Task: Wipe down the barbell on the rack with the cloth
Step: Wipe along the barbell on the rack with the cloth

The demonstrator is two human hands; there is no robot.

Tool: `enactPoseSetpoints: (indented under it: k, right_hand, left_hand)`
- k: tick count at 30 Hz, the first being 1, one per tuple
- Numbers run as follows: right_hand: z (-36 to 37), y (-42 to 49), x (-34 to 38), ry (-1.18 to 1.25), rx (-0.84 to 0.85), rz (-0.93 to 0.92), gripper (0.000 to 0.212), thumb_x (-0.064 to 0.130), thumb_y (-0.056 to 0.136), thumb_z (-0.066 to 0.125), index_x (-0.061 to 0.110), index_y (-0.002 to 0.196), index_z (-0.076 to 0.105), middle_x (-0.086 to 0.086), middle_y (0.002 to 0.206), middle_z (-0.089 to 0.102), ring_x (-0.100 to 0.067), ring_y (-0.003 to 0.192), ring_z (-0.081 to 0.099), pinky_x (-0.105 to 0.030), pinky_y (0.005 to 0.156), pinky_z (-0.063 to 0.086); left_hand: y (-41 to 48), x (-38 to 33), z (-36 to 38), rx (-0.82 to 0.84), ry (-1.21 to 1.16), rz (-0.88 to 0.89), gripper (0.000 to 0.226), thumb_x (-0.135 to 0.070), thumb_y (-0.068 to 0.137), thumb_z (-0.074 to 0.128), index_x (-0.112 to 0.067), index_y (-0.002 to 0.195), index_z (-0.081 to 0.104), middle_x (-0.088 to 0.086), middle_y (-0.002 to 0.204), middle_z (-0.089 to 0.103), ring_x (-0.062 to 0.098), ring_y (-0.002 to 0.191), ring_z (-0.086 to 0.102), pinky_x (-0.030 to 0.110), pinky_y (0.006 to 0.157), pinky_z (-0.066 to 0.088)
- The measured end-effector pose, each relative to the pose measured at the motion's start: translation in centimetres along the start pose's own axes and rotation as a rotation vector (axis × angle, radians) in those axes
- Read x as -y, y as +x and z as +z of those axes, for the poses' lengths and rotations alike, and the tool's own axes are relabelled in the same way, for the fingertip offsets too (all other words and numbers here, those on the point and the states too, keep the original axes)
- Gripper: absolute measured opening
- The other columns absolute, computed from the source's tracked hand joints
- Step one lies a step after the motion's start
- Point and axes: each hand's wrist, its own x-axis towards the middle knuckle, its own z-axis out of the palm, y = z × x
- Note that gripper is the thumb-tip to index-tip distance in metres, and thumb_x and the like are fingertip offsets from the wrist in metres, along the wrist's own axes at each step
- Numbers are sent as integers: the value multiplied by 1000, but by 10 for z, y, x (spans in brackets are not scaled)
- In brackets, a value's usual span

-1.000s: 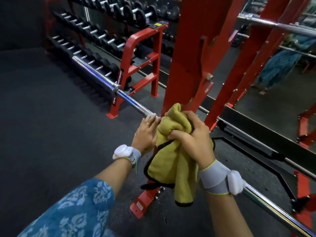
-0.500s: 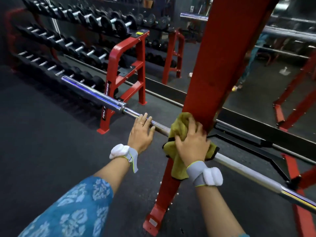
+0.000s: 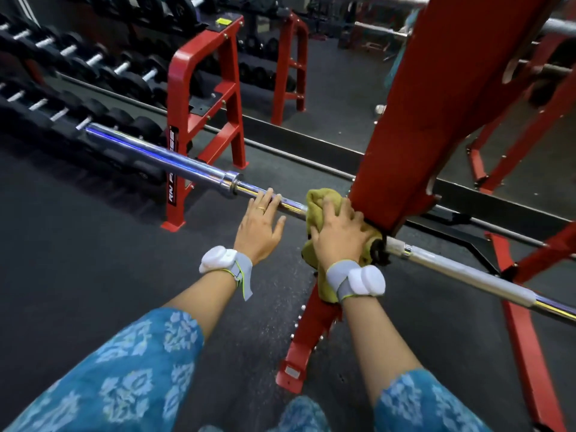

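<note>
Since half a second ago the right hand (image 3: 338,232) has slid the cloth (image 3: 318,198) along the bar and now sits hard against the red rack upright (image 3: 420,126), while the left hand (image 3: 258,226) stays where it was. The right hand lies palm down with its fingers curved over the bunched yellow cloth, pressing it round the barbell (image 3: 174,160); part of the cloth hangs below the wrist. The left hand rests just beside it on the bare shaft, fingers fairly straight and laid over the bar, thumb spread apart, a ring (image 3: 261,209) on one finger. Both wrists carry grey bands with white pods (image 3: 218,260), and blue patterned sleeves (image 3: 124,378) cover the arms. The barbell runs from the thicker chrome sleeve at upper left, past the upright, down to the right edge. Behind it a red stand (image 3: 202,98) holds rows of black dumbbells (image 3: 134,79) above the dark floor (image 3: 93,244).
</note>
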Motion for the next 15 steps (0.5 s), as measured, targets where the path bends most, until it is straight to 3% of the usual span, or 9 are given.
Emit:
enactPoseSetpoints:
  k: [3,5,8,12,15]
  right_hand:
    - [0,1,1,-28,13,-78,58,41,88,52,29,141,31,-8,141,32,-36,119,39,-49,85,42]
    - [2,-7,-9,-44,16,-146,62,38,80,64,30,137,42,-9,138,41,-37,111,47,-47,78,42]
    - [8,-13,-23,-59,-123,-120,68,35,57,81,27,121,61,-12,118,58,-37,91,58,-45,65,45]
    - [-3,-2,-5,-39,19,46,60,39,85,57,27,139,34,-11,134,36,-35,115,40,-48,85,38]
    - [-4,0,14,-47,2,-22,64,36,76,68,24,134,42,-12,133,42,-36,111,46,-50,81,42]
  left_hand:
    - [-1,0,4,-13,-28,-11,63,-40,88,31,-2,134,48,18,144,40,36,136,32,45,113,19]
    - [-2,2,5,-32,-22,-3,60,-38,88,33,-2,133,49,18,143,41,36,135,34,45,112,20]
    - [-1,6,5,-48,-5,22,57,-35,88,35,-2,132,50,18,142,43,37,133,37,46,111,21]
    - [2,14,5,-53,27,62,54,-33,89,37,-3,132,51,17,141,44,36,131,40,43,112,20]
    - [3,17,5,-89,67,120,50,-31,89,41,-3,128,56,18,136,50,36,125,47,40,111,19]
